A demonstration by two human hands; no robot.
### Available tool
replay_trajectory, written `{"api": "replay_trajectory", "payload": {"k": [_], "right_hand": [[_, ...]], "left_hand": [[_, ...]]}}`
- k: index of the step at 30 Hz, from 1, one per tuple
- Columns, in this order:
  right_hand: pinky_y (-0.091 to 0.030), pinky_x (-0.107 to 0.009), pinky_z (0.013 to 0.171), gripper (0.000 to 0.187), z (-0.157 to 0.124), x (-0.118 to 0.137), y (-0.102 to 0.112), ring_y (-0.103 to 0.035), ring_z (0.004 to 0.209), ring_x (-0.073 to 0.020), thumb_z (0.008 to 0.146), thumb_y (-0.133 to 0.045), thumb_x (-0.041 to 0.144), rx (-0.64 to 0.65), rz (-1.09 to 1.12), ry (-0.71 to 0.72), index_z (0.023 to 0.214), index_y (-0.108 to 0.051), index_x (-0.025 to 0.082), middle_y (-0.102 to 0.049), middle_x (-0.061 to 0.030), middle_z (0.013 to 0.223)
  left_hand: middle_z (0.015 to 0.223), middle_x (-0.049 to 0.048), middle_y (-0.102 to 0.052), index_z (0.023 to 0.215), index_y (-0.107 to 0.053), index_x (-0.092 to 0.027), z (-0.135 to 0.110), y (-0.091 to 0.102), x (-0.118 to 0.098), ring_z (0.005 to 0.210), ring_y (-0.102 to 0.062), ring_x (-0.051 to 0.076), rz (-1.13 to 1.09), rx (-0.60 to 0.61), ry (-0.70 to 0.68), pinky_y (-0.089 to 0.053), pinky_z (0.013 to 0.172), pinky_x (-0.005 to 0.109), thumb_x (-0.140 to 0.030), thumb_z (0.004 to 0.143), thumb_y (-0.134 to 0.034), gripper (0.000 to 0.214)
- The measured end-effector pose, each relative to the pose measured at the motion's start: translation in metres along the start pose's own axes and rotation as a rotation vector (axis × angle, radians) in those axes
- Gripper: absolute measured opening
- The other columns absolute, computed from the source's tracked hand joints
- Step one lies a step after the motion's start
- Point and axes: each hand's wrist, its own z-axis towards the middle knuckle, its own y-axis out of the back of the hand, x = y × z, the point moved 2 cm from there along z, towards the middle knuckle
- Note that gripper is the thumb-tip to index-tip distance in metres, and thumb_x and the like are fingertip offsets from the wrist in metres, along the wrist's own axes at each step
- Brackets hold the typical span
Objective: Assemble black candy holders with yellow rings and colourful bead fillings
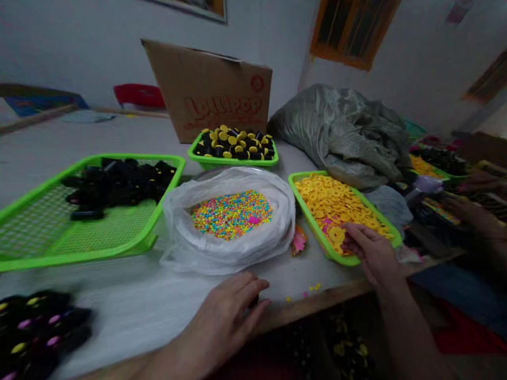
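Note:
My right hand (370, 250) reaches over a green basket (343, 257) of flat yellow discs (336, 198). Its thumb and fingers pinch at the edge of one round yellow disc (337, 236); some pink pieces lie beside it. My left hand (233, 309) rests near the table's front edge with its fingers curled. Something dark shows between thumb and fingers there, too hidden to name. Beyond that hand stands an open white plastic bag (222, 258) full of small multicoloured balls (233, 211), with one pink piece on top.
A green basket (148, 237) at left holds black pieces (119, 182); more lie in a pile (39, 330) at front left. Behind the bag, another basket (233, 162) holds black-and-yellow cylinders. A cardboard box (217, 89) and grey sack (340, 132) stand behind. Another person's hand (467, 211) is at right.

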Motion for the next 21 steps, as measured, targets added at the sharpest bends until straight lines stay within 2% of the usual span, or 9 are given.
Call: {"api": "replay_trajectory", "payload": {"k": [4,8,12,15,18,21], "right_hand": [[-0.049,-0.018,0.049,0.028,-0.055,-0.031,-0.046,-0.057,0.054,-0.0086,0.063,-0.079,0.040,0.276,0.048,-0.148,0.075,-0.072,0.016,-0.065,-0.0003,0.062],[-0.050,-0.019,0.055,0.023,-0.091,-0.057,-0.075,-0.058,0.057,-0.0089,0.068,-0.076,0.038,0.387,0.088,-0.226,0.076,-0.072,0.017,-0.065,-0.0003,0.063],[-0.053,-0.025,0.069,0.027,-0.105,-0.073,-0.081,-0.064,0.072,-0.0134,0.078,-0.067,0.043,0.509,0.230,-0.376,0.088,-0.072,0.018,-0.070,-0.0052,0.080],[-0.052,-0.025,0.071,0.027,-0.109,-0.081,-0.077,-0.064,0.074,-0.0130,0.079,-0.068,0.039,0.619,0.284,-0.488,0.097,-0.070,0.020,-0.070,-0.0046,0.083],[-0.051,-0.023,0.069,0.027,-0.111,-0.085,-0.074,-0.063,0.070,-0.0116,0.072,-0.074,0.036,0.680,0.177,-0.447,0.094,-0.071,0.020,-0.070,-0.0031,0.080],[-0.050,-0.021,0.067,0.027,-0.111,-0.085,-0.073,-0.062,0.069,-0.0104,0.069,-0.077,0.031,0.644,-0.003,-0.323,0.093,-0.071,0.021,-0.070,-0.0011,0.079]], "left_hand": [[0.078,0.0025,-0.064,0.097,-0.065,-0.017,0.004,-0.009,-0.021,0.071,-0.059,0.015,-0.416,0.035,0.216,-0.045,0.064,0.025,-0.038,0.084,-0.056,0.026],[0.072,0.0018,-0.063,0.091,-0.061,-0.012,-0.002,-0.015,-0.017,0.055,-0.058,0.011,-0.835,-0.032,0.363,-0.048,0.056,0.024,-0.040,0.084,-0.056,0.029],[0.065,0.0023,-0.064,0.081,-0.058,-0.012,-0.014,-0.012,-0.003,0.048,-0.059,0.011,-1.011,-0.102,0.451,-0.048,0.050,0.022,-0.039,0.084,-0.057,0.027],[0.060,0.0011,-0.063,0.078,-0.058,-0.012,-0.020,-0.009,0.000,0.044,-0.056,0.010,-1.056,-0.080,0.449,-0.047,0.047,0.020,-0.037,0.082,-0.060,0.025],[0.063,0.0012,-0.063,0.077,-0.059,-0.011,-0.023,-0.010,-0.001,0.046,-0.056,0.008,-1.024,-0.008,0.436,-0.047,0.047,0.018,-0.036,0.081,-0.062,0.025],[0.069,0.0017,-0.064,0.081,-0.061,-0.011,-0.025,-0.011,-0.002,0.053,-0.059,0.008,-1.008,0.024,0.413,-0.049,0.053,0.019,-0.039,0.081,-0.062,0.028]]}}
